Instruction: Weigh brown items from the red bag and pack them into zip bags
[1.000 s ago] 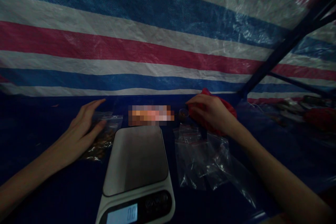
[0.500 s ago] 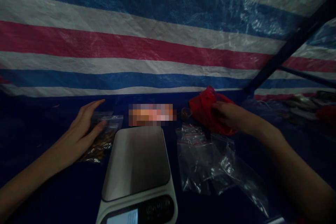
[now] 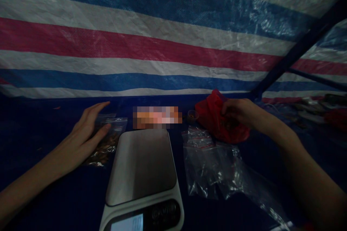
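The right hand (image 3: 238,112) reaches into the red bag (image 3: 217,121) at the far side of the table (image 3: 40,122), its grip curled out of clear sight — I cannot tell what it pinches. The left hand (image 3: 86,130) lies flat and released on a filled clear pouch (image 3: 108,142) beside the scale (image 3: 142,173). Better to draw out small pinches — the empty pouches (image 3: 208,162) lie near.

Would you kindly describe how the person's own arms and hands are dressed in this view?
Both forearms are bare as far as the frame shows, with no sleeves in sight. The left hand and the right hand wear no gloves, and no rings, watch or bracelets can be made out, though the dim light hides fine detail.
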### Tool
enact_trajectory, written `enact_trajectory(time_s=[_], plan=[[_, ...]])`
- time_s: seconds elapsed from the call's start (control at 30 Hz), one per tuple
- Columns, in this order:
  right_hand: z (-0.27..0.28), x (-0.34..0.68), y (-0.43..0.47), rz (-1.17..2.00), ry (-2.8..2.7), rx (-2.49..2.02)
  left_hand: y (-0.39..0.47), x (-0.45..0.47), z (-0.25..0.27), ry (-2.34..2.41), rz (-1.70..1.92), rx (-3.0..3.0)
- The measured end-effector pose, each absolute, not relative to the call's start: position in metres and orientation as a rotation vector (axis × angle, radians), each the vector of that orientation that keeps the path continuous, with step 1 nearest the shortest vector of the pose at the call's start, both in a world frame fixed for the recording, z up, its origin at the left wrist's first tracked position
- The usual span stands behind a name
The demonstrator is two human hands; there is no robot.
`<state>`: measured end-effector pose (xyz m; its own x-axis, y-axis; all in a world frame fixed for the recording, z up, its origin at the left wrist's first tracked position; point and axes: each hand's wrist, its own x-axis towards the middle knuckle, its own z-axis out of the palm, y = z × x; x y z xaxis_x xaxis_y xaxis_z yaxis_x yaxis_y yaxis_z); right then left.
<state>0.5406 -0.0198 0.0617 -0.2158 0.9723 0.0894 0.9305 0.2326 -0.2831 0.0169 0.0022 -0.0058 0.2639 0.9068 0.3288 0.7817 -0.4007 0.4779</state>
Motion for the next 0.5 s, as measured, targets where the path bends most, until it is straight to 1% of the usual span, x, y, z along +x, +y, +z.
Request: enact_trajectory(time_s=[0.07,0.17,0.27,0.4,0.5], plan=[[0.066,0.542,-0.020,0.240,-2.210,-1.794,0.003,0.018,-0.006,1.578,0.837,2.321],[0.075,0.536,-0.021,0.057,-2.107,-1.770,0.004,0.018,-0.007,1.575,0.856,2.326],[0.083,0.514,-0.023,-0.020,-1.984,-1.610,0.005,0.018,-0.009,1.557,0.876,2.326],[0.076,0.470,-0.023,0.167,-1.947,-1.337,0.007,0.016,-0.012,1.559,0.882,2.323],[0.062,0.442,-0.021,0.314,-2.000,-1.284,0.008,0.016,-0.012,1.559,0.872,2.324]])
